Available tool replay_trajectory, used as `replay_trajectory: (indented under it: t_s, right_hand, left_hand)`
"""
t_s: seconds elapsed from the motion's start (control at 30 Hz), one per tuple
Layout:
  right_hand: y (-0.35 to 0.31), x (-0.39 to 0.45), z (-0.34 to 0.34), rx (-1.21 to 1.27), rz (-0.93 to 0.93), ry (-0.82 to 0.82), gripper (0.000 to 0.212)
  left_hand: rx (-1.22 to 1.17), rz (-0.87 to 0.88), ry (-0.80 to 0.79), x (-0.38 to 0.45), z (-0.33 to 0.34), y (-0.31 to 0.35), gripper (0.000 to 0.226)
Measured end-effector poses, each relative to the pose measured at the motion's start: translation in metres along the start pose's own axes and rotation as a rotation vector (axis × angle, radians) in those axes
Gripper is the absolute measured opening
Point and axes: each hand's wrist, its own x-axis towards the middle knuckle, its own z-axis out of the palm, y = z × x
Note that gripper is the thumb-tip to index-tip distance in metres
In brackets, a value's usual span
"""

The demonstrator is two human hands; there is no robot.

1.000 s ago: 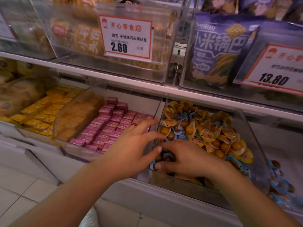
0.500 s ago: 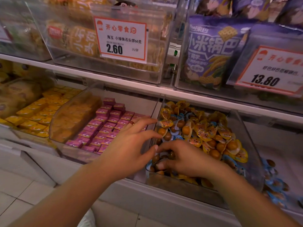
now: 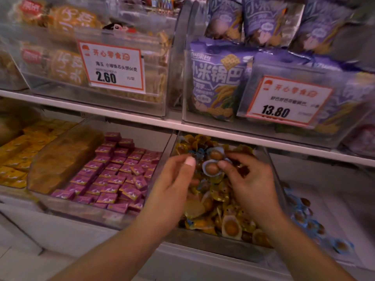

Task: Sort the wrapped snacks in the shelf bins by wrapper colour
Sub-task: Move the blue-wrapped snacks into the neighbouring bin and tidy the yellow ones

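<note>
While both hands hover over the middle clear bin (image 3: 273,175), the right hand (image 3: 248,184) pinches blue-wrapped snacks (image 3: 212,168) between thumb and fingertips, each a round brown piece in a pale blue wrapper, lifted just above the heap. The left hand (image 3: 174,185) is raised beside them with its fingers loosely curled and the thumb up; whether it grips anything I cannot tell, since the fingers face away.

Beneath the hands the bin is heaped with yellow-wrapped snacks (image 3: 213,199), with a few blue wrappers mixed in near the back. To the right, another compartment holds scattered blue-wrapped pieces (image 3: 304,216) on a pale floor. To the left, a bin of small magenta boxes (image 3: 113,175) lies in rows, and further left are yellow packets (image 3: 14,159).

On the shelf above, a clear bin carries a price tag reading 2.60 (image 3: 112,66), and beside it purple bags (image 3: 219,82) stand behind a tag reading 13.80 (image 3: 284,102).
</note>
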Motion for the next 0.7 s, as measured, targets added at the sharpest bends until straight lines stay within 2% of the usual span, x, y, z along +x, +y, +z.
replay_trajectory:
  t_s: [0.07,0.1,0.17,0.23,0.33,0.4,0.47,0.53,0.6,0.7]
  right_hand:
    - [-0.006,-0.011,0.004,-0.091,-0.195,-0.027,0.022]
    - [-0.009,-0.016,0.007,-0.147,-0.315,-0.076,0.021]
    - [-0.012,-0.02,0.011,-0.21,-0.464,-0.201,0.024]
    - [-0.012,-0.019,0.009,-0.129,-0.424,-0.286,0.028]
    - [-0.009,-0.015,-0.001,0.161,-0.088,-0.272,0.026]
    - [0.0,-0.009,-0.005,0.217,0.111,-0.199,0.024]
    - [0.01,-0.001,-0.006,0.037,0.155,-0.168,0.025]
    - [0.019,0.003,-0.003,-0.215,0.069,-0.275,0.034]
    - [0.025,0.006,0.009,-0.432,-0.065,-0.441,0.05]
    - [0.028,0.012,0.032,-0.58,-0.112,-0.584,0.069]
  left_hand:
    - [-0.394,-0.299,-0.12,0.003,0.011,0.004,0.057]
    - [-0.517,-0.378,-0.174,0.005,0.013,0.005,0.057]
    - [-0.603,-0.426,-0.206,0.008,0.014,0.005,0.05]
    - [-0.594,-0.403,-0.152,0.012,0.01,0.004,0.045]
    - [-0.626,-0.369,-0.138,0.015,0.001,0.006,0.036]
    - [-0.57,-0.33,-0.103,0.013,-0.006,0.006,0.028]
    - [-0.312,-0.2,-0.084,0.008,-0.013,0.005,0.018]
    - [-0.101,-0.059,-0.095,0.002,-0.019,0.007,0.015]
    - [-0.023,0.053,-0.049,0.001,-0.027,0.01,0.016]
    - [0.062,0.133,0.067,0.005,-0.041,0.011,0.021]
